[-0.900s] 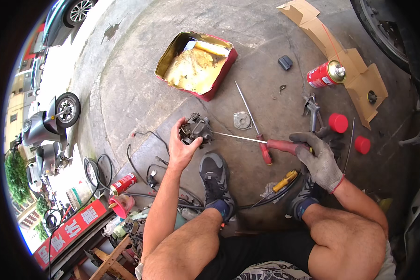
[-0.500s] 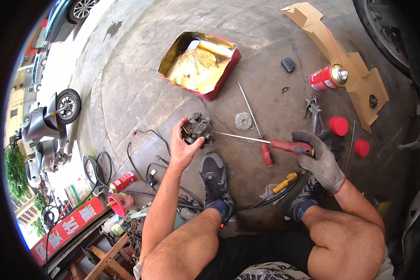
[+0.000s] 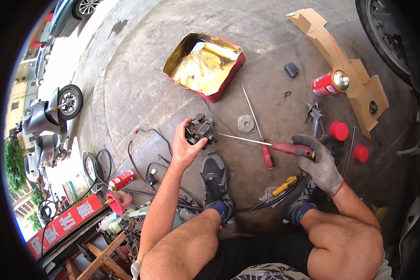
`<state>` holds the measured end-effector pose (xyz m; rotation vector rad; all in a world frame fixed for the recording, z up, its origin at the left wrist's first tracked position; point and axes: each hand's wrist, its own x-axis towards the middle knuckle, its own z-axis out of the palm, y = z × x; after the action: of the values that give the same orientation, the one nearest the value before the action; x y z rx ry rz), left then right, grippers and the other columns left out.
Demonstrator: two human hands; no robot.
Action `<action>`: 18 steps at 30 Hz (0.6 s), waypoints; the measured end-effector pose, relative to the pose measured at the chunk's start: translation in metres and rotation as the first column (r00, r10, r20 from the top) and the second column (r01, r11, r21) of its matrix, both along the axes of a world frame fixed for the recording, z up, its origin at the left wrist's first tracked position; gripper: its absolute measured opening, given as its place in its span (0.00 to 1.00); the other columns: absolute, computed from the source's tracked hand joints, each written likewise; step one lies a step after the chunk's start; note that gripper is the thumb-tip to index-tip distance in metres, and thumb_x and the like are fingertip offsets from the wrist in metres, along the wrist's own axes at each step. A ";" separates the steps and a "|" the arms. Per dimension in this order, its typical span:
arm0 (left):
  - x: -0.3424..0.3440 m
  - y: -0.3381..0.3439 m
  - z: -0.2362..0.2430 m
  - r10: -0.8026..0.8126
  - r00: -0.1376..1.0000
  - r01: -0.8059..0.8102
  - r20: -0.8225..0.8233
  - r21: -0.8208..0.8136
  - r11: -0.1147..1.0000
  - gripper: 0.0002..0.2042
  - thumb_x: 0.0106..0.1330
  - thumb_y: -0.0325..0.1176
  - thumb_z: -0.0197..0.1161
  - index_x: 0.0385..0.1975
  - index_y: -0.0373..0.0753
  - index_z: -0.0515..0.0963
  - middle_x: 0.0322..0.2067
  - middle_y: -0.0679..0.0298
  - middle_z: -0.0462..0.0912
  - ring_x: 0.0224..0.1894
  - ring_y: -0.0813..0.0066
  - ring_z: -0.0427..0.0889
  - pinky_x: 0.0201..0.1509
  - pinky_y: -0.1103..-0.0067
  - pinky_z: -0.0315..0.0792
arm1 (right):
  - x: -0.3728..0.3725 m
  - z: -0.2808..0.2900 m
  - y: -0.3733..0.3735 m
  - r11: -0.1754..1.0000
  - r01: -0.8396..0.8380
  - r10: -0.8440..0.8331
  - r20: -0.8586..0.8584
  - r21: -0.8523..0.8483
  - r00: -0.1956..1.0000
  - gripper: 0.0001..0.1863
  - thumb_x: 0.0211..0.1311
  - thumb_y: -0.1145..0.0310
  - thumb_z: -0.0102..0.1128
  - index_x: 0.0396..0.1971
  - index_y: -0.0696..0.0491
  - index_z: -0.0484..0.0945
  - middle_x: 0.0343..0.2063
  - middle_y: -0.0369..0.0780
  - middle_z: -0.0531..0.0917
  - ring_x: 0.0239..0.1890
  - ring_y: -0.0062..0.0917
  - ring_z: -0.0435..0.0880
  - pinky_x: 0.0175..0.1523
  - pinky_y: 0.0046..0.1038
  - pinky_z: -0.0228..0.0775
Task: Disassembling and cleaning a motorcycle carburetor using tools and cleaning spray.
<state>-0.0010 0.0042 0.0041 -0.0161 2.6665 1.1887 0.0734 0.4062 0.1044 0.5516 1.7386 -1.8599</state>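
My bare left hand (image 3: pixel 186 147) grips a small dark metal carburetor (image 3: pixel 201 129) above the concrete floor. In a grey work glove, my right hand (image 3: pixel 321 163) is wrapped round the red handle of a long screwdriver (image 3: pixel 284 147). Its shaft points left, and the tip meets the carburetor's right side; whether it sits in a screw is too small to tell. Beyond the shaft lies a round grey metal cover (image 3: pixel 246 123). A second red-handled screwdriver (image 3: pixel 258 123) rests on the floor, partly under the shaft of the held one.
A cut-open red tin (image 3: pixel 218 96) with liquid stands ahead. To the right are a spray can (image 3: pixel 329 83), cardboard (image 3: pixel 331 44), a metal spray gun (image 3: pixel 315 116) and red caps (image 3: pixel 339 131). A yellow-handled screwdriver (image 3: pixel 284 185) lies between my feet. Cables and another can (image 3: pixel 122 180) are at left.
The view has shifted slightly, so the floor items appear a little to the right. Both hands keep their grips, and the screwdriver tip stays at the carburetor.
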 end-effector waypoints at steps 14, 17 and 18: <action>0.000 -0.003 0.003 -0.054 0.997 0.052 -0.047 -0.042 0.998 0.39 0.50 0.36 0.77 0.64 0.31 0.68 0.59 0.49 0.75 0.63 0.54 0.75 0.67 0.69 0.68 | -0.002 -0.014 0.005 0.991 0.046 -0.024 0.180 -0.122 0.983 0.18 0.64 0.74 0.62 0.54 0.57 0.80 0.47 0.44 0.85 0.50 0.30 0.85 0.57 0.30 0.74; -0.002 0.004 0.007 -0.060 0.996 0.055 -0.069 -0.068 0.996 0.39 0.50 0.36 0.77 0.64 0.31 0.68 0.59 0.49 0.75 0.63 0.54 0.75 0.67 0.68 0.69 | 0.003 -0.013 0.000 0.888 -0.088 0.276 -0.371 0.452 0.887 0.18 0.74 0.62 0.55 0.53 0.59 0.80 0.41 0.42 0.86 0.43 0.21 0.84 0.49 0.26 0.75; -0.002 0.003 0.007 -0.059 0.996 0.054 -0.070 -0.067 0.996 0.39 0.50 0.36 0.77 0.64 0.31 0.68 0.59 0.49 0.75 0.63 0.54 0.75 0.67 0.68 0.69 | -0.001 -0.013 0.003 0.888 -0.088 0.277 -0.371 0.452 0.886 0.18 0.74 0.62 0.55 0.53 0.59 0.80 0.41 0.42 0.86 0.43 0.21 0.84 0.49 0.26 0.75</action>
<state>-0.0032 0.0075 0.0111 0.0927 2.7476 1.1046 0.0724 0.4093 0.0915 0.1113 2.4247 -1.5412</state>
